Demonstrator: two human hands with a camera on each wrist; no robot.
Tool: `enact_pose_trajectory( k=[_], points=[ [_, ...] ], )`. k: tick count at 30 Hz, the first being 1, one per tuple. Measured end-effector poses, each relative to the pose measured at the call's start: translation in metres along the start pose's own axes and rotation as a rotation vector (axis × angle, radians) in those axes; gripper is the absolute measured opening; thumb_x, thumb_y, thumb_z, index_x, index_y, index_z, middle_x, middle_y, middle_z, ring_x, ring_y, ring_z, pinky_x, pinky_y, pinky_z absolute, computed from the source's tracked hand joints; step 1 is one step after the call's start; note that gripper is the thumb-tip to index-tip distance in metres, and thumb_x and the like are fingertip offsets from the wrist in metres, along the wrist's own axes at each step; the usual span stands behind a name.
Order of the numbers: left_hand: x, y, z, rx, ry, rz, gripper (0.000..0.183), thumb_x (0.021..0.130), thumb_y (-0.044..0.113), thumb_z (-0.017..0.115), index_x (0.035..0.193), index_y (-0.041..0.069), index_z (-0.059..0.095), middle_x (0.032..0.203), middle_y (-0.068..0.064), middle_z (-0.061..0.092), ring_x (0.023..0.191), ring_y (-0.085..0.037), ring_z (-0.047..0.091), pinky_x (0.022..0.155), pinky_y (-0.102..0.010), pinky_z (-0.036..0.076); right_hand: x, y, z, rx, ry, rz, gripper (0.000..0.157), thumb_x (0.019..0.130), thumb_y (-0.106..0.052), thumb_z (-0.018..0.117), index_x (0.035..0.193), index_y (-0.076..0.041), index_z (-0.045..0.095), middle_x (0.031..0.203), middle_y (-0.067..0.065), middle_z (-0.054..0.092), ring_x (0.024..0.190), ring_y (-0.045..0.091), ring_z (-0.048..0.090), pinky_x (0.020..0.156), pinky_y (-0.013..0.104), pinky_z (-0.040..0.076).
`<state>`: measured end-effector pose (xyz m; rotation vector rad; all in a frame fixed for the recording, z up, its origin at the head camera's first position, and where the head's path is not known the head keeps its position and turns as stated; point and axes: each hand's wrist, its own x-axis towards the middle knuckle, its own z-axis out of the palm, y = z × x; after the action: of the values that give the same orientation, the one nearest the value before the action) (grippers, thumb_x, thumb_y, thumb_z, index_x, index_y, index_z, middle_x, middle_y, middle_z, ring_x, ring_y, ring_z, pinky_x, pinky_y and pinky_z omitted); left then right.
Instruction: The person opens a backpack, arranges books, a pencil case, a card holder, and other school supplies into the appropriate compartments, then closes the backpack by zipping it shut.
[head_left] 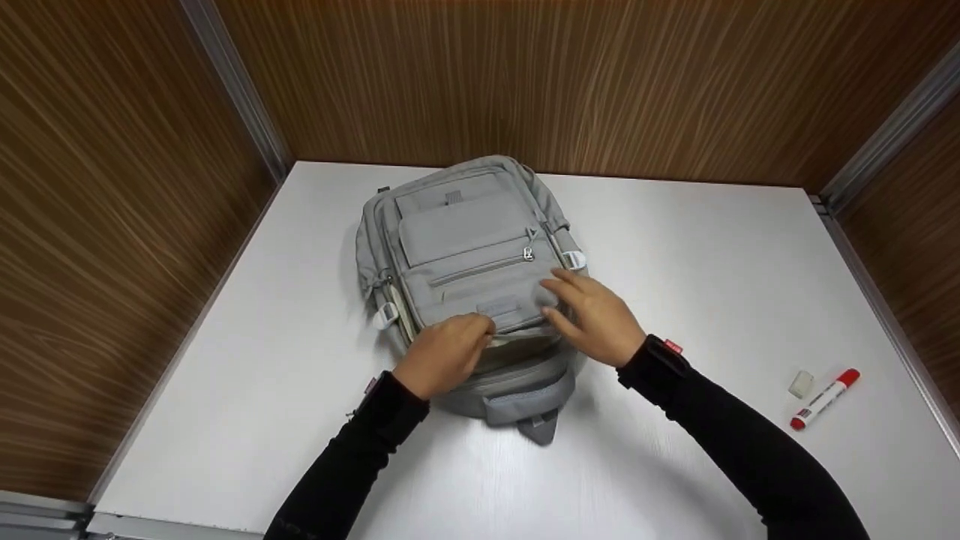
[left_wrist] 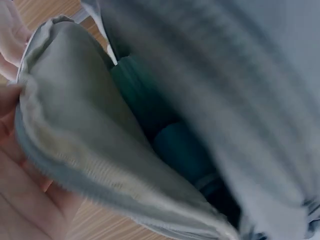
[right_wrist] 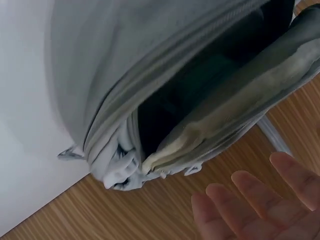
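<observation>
A grey backpack (head_left: pixel 465 232) lies on the white table with its top end toward me and its main zip undone. My left hand (head_left: pixel 450 352) grips the edge of the front flap (left_wrist: pixel 75 115), lifting it away from the back part. Inside the opening, dark green-blue items (left_wrist: pixel 182 152) show in the left wrist view; their kind is hidden in shadow. Over the right side of the flap hovers my right hand (head_left: pixel 596 315), fingers spread and holding nothing. In the right wrist view its fingers (right_wrist: pixel 250 200) are apart from the bag's opening.
To the right on the table (head_left: pixel 697 262) lie a white marker (head_left: pixel 825 399) with red ends and a small pale block (head_left: pixel 801 384). Wood-grain panels (head_left: pixel 562 82) rise at the back and both sides. A carry handle (head_left: pixel 529 401) hangs at the bag's near end.
</observation>
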<state>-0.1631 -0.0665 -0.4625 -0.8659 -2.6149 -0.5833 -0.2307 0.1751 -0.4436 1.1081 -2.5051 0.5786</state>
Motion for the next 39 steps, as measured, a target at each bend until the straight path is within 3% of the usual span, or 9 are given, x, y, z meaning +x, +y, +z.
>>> enact_pose_trajectory(
  k=[4, 7, 11, 15, 19, 26, 34, 39],
  points=[
    [-0.006, -0.006, 0.003, 0.006, -0.055, 0.027, 0.017, 0.090, 0.026, 0.051, 0.100, 0.013, 0.056, 0.099, 0.000, 0.059, 0.093, -0.015, 0.055, 0.084, -0.031, 0.044, -0.006, -0.016, 0.014, -0.069, -0.084, -0.058, 0.053, 0.085, -0.043, 0.053, 0.127, -0.012, 0.049, 0.133, 0.016, 0.040, 0.118, 0.033, 0.039, 0.093, 0.049, 0.033],
    [-0.008, -0.016, 0.000, 0.026, -0.054, 0.023, 0.031, 0.089, 0.037, 0.049, 0.110, 0.014, 0.055, 0.120, -0.005, 0.052, 0.117, -0.025, 0.042, 0.100, -0.045, 0.027, -0.013, -0.027, 0.024, -0.145, -0.144, -0.094, 0.061, 0.083, -0.053, 0.048, 0.133, -0.019, 0.042, 0.139, 0.015, 0.031, 0.121, 0.037, 0.033, 0.094, 0.053, 0.029],
    [-0.009, -0.039, -0.008, 0.130, -0.024, -0.110, 0.054, 0.087, 0.052, 0.041, 0.132, 0.021, 0.041, 0.141, -0.008, 0.029, 0.129, -0.037, 0.017, 0.100, -0.058, 0.010, -0.022, -0.040, 0.037, -0.232, -0.182, -0.156, 0.067, 0.081, -0.061, 0.045, 0.137, -0.026, 0.034, 0.143, 0.012, 0.023, 0.125, 0.039, 0.026, 0.095, 0.056, 0.024],
    [-0.013, -0.065, -0.010, 0.201, -0.043, -0.261, 0.066, 0.085, 0.059, 0.037, 0.141, 0.026, 0.025, 0.147, -0.007, 0.010, 0.131, -0.038, 0.004, 0.101, -0.057, 0.006, -0.029, -0.042, 0.046, -0.263, -0.198, -0.191, 0.064, 0.082, -0.054, 0.049, 0.138, -0.029, 0.031, 0.143, 0.013, 0.023, 0.126, 0.040, 0.022, 0.096, 0.057, 0.022],
    [-0.017, -0.079, -0.007, 0.161, -0.060, -0.294, 0.069, 0.084, 0.060, 0.039, 0.142, 0.025, 0.022, 0.148, -0.004, 0.005, 0.132, -0.035, 0.002, 0.101, -0.056, 0.011, -0.032, -0.038, 0.050, -0.247, -0.195, -0.188, 0.060, 0.084, -0.044, 0.055, 0.138, -0.029, 0.033, 0.142, 0.012, 0.026, 0.126, 0.039, 0.024, 0.097, 0.056, 0.023],
    [-0.023, -0.079, 0.001, 0.146, -0.052, -0.283, 0.071, 0.084, 0.058, 0.042, 0.142, 0.026, 0.018, 0.149, -0.001, 0.001, 0.132, -0.034, 0.004, 0.093, -0.060, 0.026, -0.035, -0.027, 0.047, -0.196, -0.189, -0.176, 0.055, 0.082, -0.035, 0.059, 0.133, -0.024, 0.042, 0.140, 0.011, 0.032, 0.124, 0.038, 0.029, 0.097, 0.051, 0.026],
    [-0.026, -0.065, 0.009, 0.180, -0.082, -0.283, 0.076, 0.082, 0.061, 0.040, 0.143, 0.024, 0.014, 0.149, 0.000, -0.001, 0.130, -0.040, 0.008, 0.091, -0.060, 0.027, -0.040, -0.007, 0.038, -0.191, -0.222, -0.136, 0.052, 0.083, -0.028, 0.059, 0.132, -0.028, 0.043, 0.141, 0.010, 0.030, 0.126, 0.035, 0.027, 0.097, 0.052, 0.027],
    [-0.027, -0.052, 0.015, 0.248, -0.075, -0.243, 0.077, 0.081, 0.063, 0.039, 0.143, 0.023, 0.016, 0.148, -0.002, 0.003, 0.127, -0.044, 0.013, 0.094, -0.058, 0.026, -0.042, 0.009, 0.030, -0.189, -0.220, -0.091, 0.051, 0.082, -0.019, 0.058, 0.130, -0.027, 0.046, 0.141, 0.011, 0.030, 0.126, 0.036, 0.026, 0.096, 0.055, 0.026]
  ],
)
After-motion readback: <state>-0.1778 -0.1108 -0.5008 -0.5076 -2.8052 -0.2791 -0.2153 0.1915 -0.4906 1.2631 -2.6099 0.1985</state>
